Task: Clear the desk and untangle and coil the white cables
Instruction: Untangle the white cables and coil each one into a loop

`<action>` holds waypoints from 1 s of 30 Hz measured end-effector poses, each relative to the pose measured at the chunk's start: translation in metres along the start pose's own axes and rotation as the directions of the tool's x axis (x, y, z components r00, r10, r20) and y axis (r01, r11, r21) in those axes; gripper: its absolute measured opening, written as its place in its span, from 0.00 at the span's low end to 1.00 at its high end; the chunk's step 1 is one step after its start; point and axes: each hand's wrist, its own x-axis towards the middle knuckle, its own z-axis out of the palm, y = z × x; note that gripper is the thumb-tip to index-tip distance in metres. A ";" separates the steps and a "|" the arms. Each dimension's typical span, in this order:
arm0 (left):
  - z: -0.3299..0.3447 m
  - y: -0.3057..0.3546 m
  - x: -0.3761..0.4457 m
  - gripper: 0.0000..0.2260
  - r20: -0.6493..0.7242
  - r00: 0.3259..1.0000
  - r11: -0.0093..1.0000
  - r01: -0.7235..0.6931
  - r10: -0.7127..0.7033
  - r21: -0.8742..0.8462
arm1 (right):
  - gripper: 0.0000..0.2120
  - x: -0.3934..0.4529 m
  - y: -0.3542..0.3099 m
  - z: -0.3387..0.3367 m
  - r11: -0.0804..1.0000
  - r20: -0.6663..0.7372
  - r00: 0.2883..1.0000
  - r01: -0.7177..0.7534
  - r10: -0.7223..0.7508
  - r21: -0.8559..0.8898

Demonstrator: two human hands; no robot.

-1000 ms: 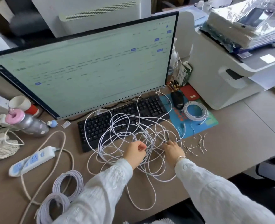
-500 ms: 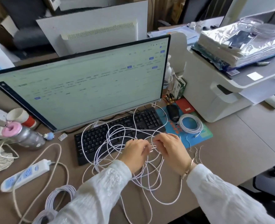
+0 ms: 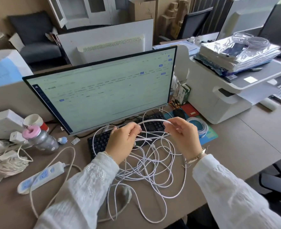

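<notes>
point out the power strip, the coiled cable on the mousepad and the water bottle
power strip point(image 3: 40, 177), head view, on its white top face
coiled cable point(image 3: 200, 125), head view, on the ring's right side
water bottle point(image 3: 44, 140), head view, on its silver body

Soft, even daylight fills the room, with no hard shadows on the grey-brown desk top point(image 3: 245, 146). The wide black-framed monitor point(image 3: 103, 96) glows pale green, and its text is washed out and unreadable. The stack of silvery plastic-wrapped packages point(image 3: 238, 53) throws bright glare. Wide-angle distortion bends straight lines near the edges, so the white office printer point(image 3: 219, 103) leans outward. Motion blur smears the right edge and the far background; the centre is sharper.
</notes>
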 end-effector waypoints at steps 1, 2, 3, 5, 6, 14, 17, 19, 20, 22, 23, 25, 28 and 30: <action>-0.004 0.002 -0.001 0.13 -0.003 1.000 0.987 0.018 -0.019 -0.158 | 0.04 -0.002 -0.007 0.000 1.000 -0.010 1.000 0.003 -0.003 0.015; -0.008 0.006 -0.002 0.12 -0.011 0.999 0.962 0.029 -0.033 -0.271 | 0.04 -0.004 -0.011 0.001 0.999 -0.017 1.000 0.004 -0.003 0.031; -0.012 0.011 -0.002 0.13 -0.022 0.999 0.937 0.025 -0.035 -0.349 | 0.04 -0.006 -0.014 0.002 0.999 -0.020 1.000 0.006 -0.005 0.042; -0.018 0.022 -0.003 0.12 -0.050 0.998 0.881 -0.002 -0.025 -0.472 | 0.06 -0.010 -0.020 0.005 0.999 -0.008 1.000 0.011 -0.010 0.039; -0.019 0.026 -0.002 0.11 -0.072 0.997 0.856 -0.018 -0.023 -0.516 | 0.07 -0.012 -0.023 0.007 0.999 0.002 1.000 0.009 -0.009 0.038; -0.023 0.018 0.008 0.07 -0.009 0.996 0.867 0.072 -0.088 -0.492 | 0.08 -0.004 -0.050 0.003 0.994 -0.077 0.993 0.096 -0.092 0.058; -0.024 0.002 0.009 0.07 0.016 0.997 0.949 0.073 -0.071 -0.306 | 0.08 0.006 -0.056 -0.004 0.989 -0.080 0.987 0.141 -0.137 0.049; -0.025 -0.002 0.006 0.09 0.008 0.998 0.982 0.058 -0.057 -0.177 | 0.08 0.012 -0.058 -0.008 0.986 -0.074 0.984 0.166 -0.164 0.023; -0.025 -0.004 0.004 0.10 -0.011 0.998 0.991 0.053 -0.055 -0.124 | 0.07 0.015 -0.059 -0.009 0.983 -0.071 0.981 0.181 -0.181 -0.001; -0.027 -0.008 0.002 0.12 -0.049 0.997 0.995 0.058 -0.062 -0.081 | 0.07 0.019 -0.057 -0.012 0.979 -0.060 0.978 0.200 -0.202 -0.031; -0.028 -0.010 0.001 0.14 -0.042 0.997 0.993 0.068 -0.072 -0.094 | 0.07 0.020 -0.056 -0.013 0.979 -0.053 0.978 0.199 -0.201 -0.037; -0.032 -0.011 0.000 0.15 0.042 0.989 0.951 0.147 -0.141 -0.271 | 0.08 0.021 -0.051 -0.014 0.985 -0.036 0.985 0.169 -0.170 -0.043; -0.048 -0.001 -0.003 0.15 0.149 0.971 0.774 0.241 -0.189 -0.585 | 0.07 0.021 -0.040 -0.013 0.996 0.011 0.998 0.070 -0.069 -0.048; -0.062 0.005 -0.005 0.15 0.128 0.979 0.725 0.202 -0.157 -0.658 | 0.05 0.017 -0.032 -0.009 0.999 0.110 0.994 0.005 -0.001 -0.035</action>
